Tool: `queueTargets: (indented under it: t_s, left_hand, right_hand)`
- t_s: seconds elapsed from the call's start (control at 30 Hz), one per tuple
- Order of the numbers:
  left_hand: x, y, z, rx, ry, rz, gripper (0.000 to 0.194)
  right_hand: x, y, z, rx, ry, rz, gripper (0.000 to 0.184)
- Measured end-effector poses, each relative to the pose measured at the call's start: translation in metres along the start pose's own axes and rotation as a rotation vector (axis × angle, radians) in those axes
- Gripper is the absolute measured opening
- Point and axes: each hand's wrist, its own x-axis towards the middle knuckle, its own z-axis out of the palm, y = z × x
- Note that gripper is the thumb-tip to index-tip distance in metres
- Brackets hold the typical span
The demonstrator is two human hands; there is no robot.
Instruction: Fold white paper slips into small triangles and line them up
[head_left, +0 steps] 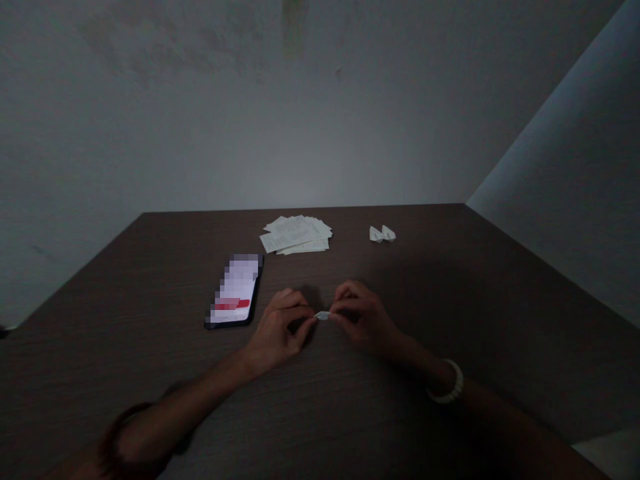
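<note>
My left hand (280,328) and my right hand (361,316) meet at the middle of a dark wooden table (125,320). Both pinch a small folded piece of white paper (323,315) between their fingertips, just above the tabletop. The fingers of each hand are curled and pressed together on the paper. My right wrist wears a pale bead bracelet (447,387). A dark band sits on my left forearm (125,427).
A phone (235,290) with a lit screen lies left of my hands. A fanned stack of white paper slips (296,234) lies farther back. A small folded paper figure (382,233) sits at the back right. Walls close in behind and to the right.
</note>
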Motion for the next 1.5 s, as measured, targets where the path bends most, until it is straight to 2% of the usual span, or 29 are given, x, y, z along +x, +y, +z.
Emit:
queueTargets:
  t_s: [0.17, 0.47, 0.67, 0.8, 0.97, 1.2, 1.37, 1.5]
  left_hand:
    - [-0.002, -0.0024, 0.0012, -0.011, 0.027, 0.032, 0.009]
    - [-0.0011, 0.0005, 0.0006, 0.031, 0.043, 0.141, 0.011]
    - [-0.0033, -0.0048, 0.0002, -0.021, 0.143, 0.109, 0.012]
    - [-0.001, -0.0026, 0.0009, -0.067, 0.149, 0.067, 0.008]
    - [-0.0003, 0.0022, 0.0002, -0.054, 0.127, 0.074, 0.005]
    - [-0.0014, -0.0012, -0.0023, 0.022, 0.174, 0.051, 0.006]
    - [-0.0006, 0.0018, -0.0005, 0.039, 0.174, 0.06, 0.007]
    - [-0.0012, 0.0019, 0.0013, 0.108, 0.115, 0.061, 0.009]
  right_hand:
    - [-0.0012, 0.0027, -0.001, -0.1, 0.027, -0.065, 0.007]
    - [-0.0013, -0.0031, -0.0025, -0.25, 0.012, -0.241, 0.012]
    - [-0.0003, -0.0001, 0.0004, -0.135, 0.068, -0.184, 0.006]
    - [0.0005, -0.0006, -0.0002, -0.13, 0.078, -0.205, 0.003]
    - [-0.0007, -0.0026, -0.0006, -0.237, 0.048, -0.287, 0.01]
    - [0.0, -0.005, -0.0004, -0.2, 0.027, -0.178, 0.007]
    - [-0.0007, -0.0015, -0.0004, -0.194, 0.033, -0.222, 0.009]
    - [-0.0019, 0.0015, 0.0013, -0.221, 0.038, -0.214, 0.009]
